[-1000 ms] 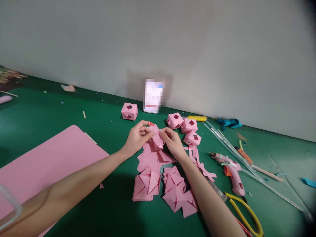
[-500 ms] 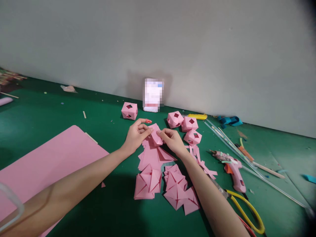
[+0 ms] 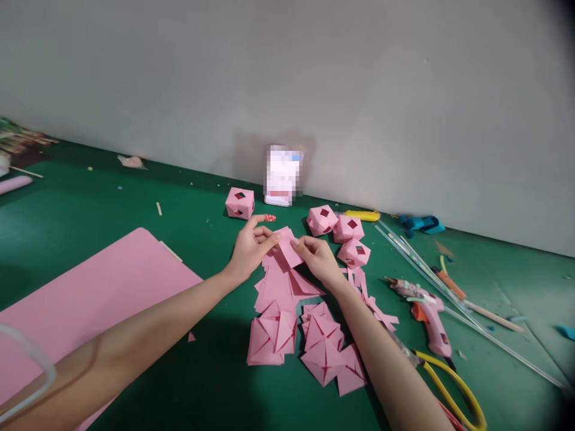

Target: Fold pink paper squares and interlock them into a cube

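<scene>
Paper [image 3: 293, 250], small and pink, is pinched in the fingers [image 3: 271, 242] of both left hand [image 3: 247, 252] and right hand [image 3: 320, 260], with folded squares [image 3: 322, 353] on their near side and a glue gun [image 3: 431, 312] to their right.

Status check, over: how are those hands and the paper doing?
Left hand and right hand both pinching pink paper piece. Pink sheets close by. Glue gun clear of both hands.

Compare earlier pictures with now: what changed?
The left hand has raised its red-tipped finger leftward, away from the small pink folded paper piece, which now shows a squarer face. The right hand also keeps hold. The four pink faceted paper shapes and pink glue gun stayed put.
</scene>
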Demonstrator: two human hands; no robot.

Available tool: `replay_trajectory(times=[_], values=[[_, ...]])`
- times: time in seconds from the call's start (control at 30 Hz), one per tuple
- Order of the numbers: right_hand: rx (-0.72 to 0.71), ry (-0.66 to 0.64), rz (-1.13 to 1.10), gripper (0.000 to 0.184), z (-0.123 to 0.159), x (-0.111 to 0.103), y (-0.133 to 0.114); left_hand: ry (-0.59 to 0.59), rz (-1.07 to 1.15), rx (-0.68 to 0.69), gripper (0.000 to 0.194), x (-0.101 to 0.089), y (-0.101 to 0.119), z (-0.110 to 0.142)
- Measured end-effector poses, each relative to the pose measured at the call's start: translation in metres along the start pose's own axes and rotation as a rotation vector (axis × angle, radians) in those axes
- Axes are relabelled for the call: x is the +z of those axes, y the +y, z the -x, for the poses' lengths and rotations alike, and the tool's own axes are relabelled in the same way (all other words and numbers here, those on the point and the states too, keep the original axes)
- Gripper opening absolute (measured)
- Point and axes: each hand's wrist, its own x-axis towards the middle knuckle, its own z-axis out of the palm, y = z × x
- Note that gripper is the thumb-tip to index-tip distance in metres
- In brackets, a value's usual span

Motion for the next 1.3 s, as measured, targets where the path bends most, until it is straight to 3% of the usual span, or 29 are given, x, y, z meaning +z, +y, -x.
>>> replay_trajectory(times=[0.47, 0.7, 1.1, 1.3], values=[[-0.019, -0.061, 0.050, 0.051, -0.0010, -0.0022, -0.0034, 0.041, -0.047, 0.004, 0.039, -0.0002, 0.0024, 0.0008], [-0.054, -0.029, 0.104, 0.048, -0.0004, 0.0015, -0.0002, 0.039, -0.044, -0.017, 0.034, 0.0009, 0.0038, 0.0008], [0.004, -0.103, -0.022, 0.042, 0.0026, 0.0030, -0.0022, 0.092, -0.035, 0.027, 0.023, -0.0020, -0.0035, -0.0035], [-0.038, -0.110, 0.009, 0.042, 0.0041, 0.0008, -0.0053, -0.008, -0.042, -0.005, 0.031, -0.0014, -0.0009, -0.0028]])
